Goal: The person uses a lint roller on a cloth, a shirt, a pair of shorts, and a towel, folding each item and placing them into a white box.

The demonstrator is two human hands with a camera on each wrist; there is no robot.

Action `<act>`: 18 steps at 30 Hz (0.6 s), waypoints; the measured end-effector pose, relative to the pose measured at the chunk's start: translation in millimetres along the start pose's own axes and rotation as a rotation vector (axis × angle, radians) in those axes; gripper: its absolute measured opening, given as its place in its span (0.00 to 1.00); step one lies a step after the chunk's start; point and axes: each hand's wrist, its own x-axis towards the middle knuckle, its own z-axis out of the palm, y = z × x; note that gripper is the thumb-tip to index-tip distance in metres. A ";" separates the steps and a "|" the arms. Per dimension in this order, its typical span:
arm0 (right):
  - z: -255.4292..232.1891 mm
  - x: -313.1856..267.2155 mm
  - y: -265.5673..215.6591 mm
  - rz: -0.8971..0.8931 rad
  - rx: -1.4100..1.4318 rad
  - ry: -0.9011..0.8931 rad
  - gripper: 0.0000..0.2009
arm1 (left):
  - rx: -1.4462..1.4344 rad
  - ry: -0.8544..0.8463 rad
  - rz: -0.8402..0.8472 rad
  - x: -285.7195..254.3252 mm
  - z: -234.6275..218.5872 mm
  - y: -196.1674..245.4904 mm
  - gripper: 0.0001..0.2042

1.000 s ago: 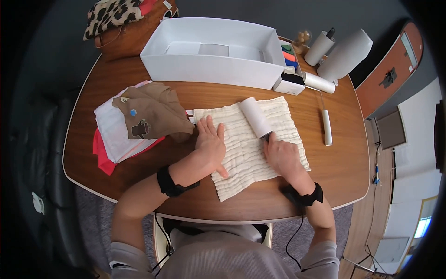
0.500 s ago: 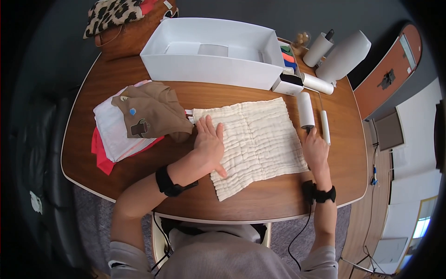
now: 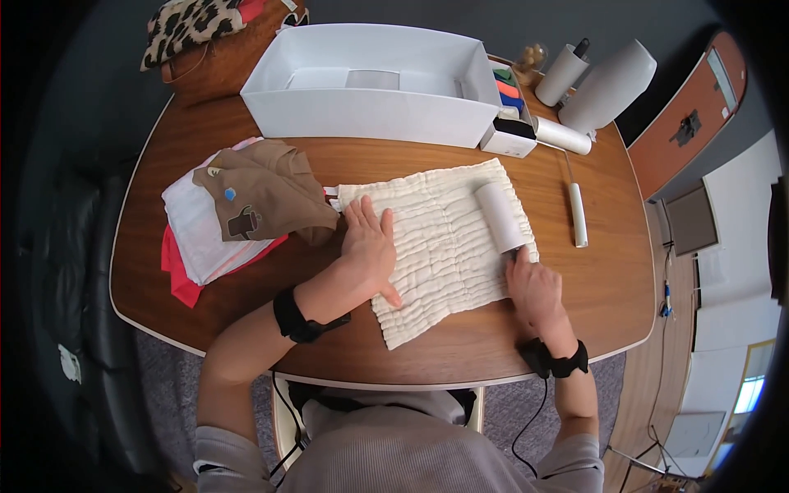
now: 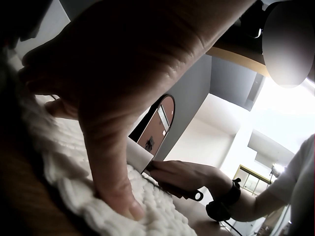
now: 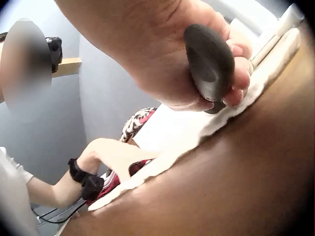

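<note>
Lint roller (image 3: 499,217), white and cylindrical, positioned over the right-hand part of a cream crinkled cloth (image 3: 436,238), its dark handle (image 5: 210,64) directed toward the person. The grip of the right hand (image 3: 538,292) is closed around this handle, as the right wrist view shows. The left hand (image 3: 367,251) lies palm down at the left side of the cloth, grasping nothing, its fingers extended and its thumb pressed on the crinkled surface. The cloth is spread on a wooden worktop (image 3: 436,355). Left of it, a brown garment (image 3: 267,193) bearing a blue patch rests on white fabric (image 3: 187,218), with red fabric (image 3: 182,283) beneath. Behind the cloth stands a large white box (image 3: 374,115), open at the top; beside it, a small box (image 3: 507,141) with coloured items. To the right lies a slim white cylinder (image 3: 578,215) on a thin rod. At the far left corner, a leopard-print cloth (image 3: 189,29) rests on a brown bag (image 3: 222,72).
</note>
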 end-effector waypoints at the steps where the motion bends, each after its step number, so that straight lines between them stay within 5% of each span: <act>1: 5.5 0.6 8.5 0.029 -0.039 -0.007 0.15 | -0.003 0.004 0.002 0.0 1.1 -0.6 0.65; 7: 10.8 9.9 49.7 0.311 0.034 -0.250 0.15 | 0.013 -0.004 0.025 -1.2 -0.4 -2.7 0.65; 10: 10.7 11.1 67.8 0.350 0.085 -0.210 0.15 | 0.053 -0.025 0.027 -0.9 -5.4 -3.1 0.65; 14: -6.3 -1.5 47.0 0.215 0.061 -0.106 0.15 | 0.098 -0.038 0.008 3.2 -13.1 -4.6 0.64; 18: -40.0 -24.0 -13.8 -0.134 0.209 -0.094 0.14 | 0.118 -0.059 -0.013 14.5 -20.3 -8.5 0.64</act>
